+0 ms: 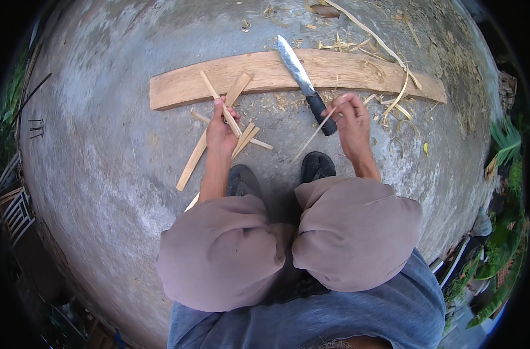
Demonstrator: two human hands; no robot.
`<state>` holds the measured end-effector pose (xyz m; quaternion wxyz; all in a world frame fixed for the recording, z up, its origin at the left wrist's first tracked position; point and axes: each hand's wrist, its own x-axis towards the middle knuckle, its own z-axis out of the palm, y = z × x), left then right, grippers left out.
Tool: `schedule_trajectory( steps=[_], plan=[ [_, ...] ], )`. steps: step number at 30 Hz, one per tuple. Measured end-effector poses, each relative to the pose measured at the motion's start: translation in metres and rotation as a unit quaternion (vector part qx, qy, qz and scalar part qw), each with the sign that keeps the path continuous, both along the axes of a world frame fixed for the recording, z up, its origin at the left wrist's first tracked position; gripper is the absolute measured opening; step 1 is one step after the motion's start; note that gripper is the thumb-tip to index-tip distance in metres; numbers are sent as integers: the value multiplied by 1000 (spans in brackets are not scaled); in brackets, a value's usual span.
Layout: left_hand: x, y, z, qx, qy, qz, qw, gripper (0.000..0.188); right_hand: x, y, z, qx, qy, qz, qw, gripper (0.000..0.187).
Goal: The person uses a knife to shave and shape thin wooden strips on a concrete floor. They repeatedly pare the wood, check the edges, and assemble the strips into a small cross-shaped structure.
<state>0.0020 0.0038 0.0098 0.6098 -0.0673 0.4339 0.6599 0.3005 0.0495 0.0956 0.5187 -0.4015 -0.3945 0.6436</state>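
Note:
My left hand (220,132) is closed around a short wooden strip (210,86), which slants up past the near edge of a long wooden plank (178,90). Between the fingertips of my right hand (357,127) a thin pale stick (312,139) is pinched, its free end pointing down and left toward my feet. Just left of that hand lies a knife (296,67). Its blade rests across the plank and its dark handle (316,106) reaches onto the ground, partly behind the stick. Beneath my left hand, several loose wooden strips (191,164) lie crossed; the hand covers parts of them.
Curled shavings (397,99) and long peeled strips (376,36) litter the plank's right end and the concrete ground (102,145). My dark sandals (318,166) stand close below the knife handle. Green plants (507,142) border the right side; a white slatted rack (19,216) is at the left.

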Motion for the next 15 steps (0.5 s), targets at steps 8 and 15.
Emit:
schedule_trajectory(
  steps=[8, 15],
  plan=[
    [27, 11, 28, 7, -55, 1, 998, 41, -35, 8, -13, 111, -426, 125, 889, 51],
    [45, 10, 51, 23, -1, -83, 996, 47, -95, -9, -38, 9, -295, 316, 902, 33]
  ],
)
